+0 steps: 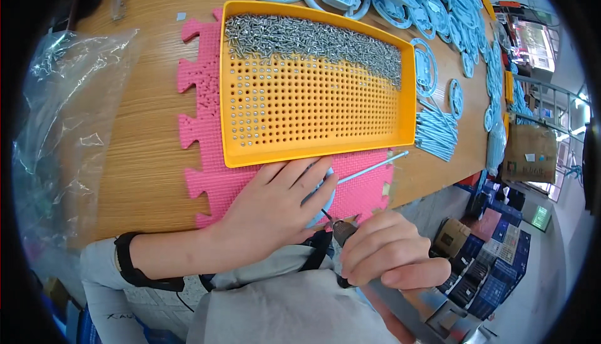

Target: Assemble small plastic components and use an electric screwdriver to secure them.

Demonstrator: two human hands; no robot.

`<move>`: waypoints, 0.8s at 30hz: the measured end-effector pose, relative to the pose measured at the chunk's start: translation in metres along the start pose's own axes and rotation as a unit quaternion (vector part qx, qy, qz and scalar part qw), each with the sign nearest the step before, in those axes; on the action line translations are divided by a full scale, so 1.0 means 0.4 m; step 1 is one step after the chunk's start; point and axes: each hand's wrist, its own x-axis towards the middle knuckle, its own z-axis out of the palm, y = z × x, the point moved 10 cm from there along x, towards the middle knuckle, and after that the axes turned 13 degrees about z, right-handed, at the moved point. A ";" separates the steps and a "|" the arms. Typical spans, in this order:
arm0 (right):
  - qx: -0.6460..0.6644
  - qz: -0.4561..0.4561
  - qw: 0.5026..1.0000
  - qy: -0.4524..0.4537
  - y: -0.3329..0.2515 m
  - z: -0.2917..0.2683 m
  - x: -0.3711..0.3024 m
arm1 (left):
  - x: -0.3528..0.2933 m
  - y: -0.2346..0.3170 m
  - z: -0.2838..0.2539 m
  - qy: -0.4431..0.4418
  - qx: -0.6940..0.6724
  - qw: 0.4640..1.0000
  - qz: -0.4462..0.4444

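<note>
Head view: the left hand (278, 201), fingers spread, covers a blue part (318, 217) at the pink mat (231, 186)'s near edge; the right hand (389, 253)'s grip clasps a driver (342, 231). Screw-driving, seemingly, calling next for a steady tip!

The person wears a pale grey top (275, 309), creased, filling the view around 6 o'clock. Toward 8 o'clock, a light grey sleeve (100, 262) with small dark lettering lower down meets a wide black band (127, 266) circling the forearm. A thin black cable (184, 302) hangs near 7 o'clock. The left hand (282, 197) and right hand (391, 250) are bare.
</note>
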 end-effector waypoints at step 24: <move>0.003 -0.011 1.000 0.022 0.079 0.028 0.205 | -0.011 0.004 -0.037 0.094 -0.045 0.994 0.034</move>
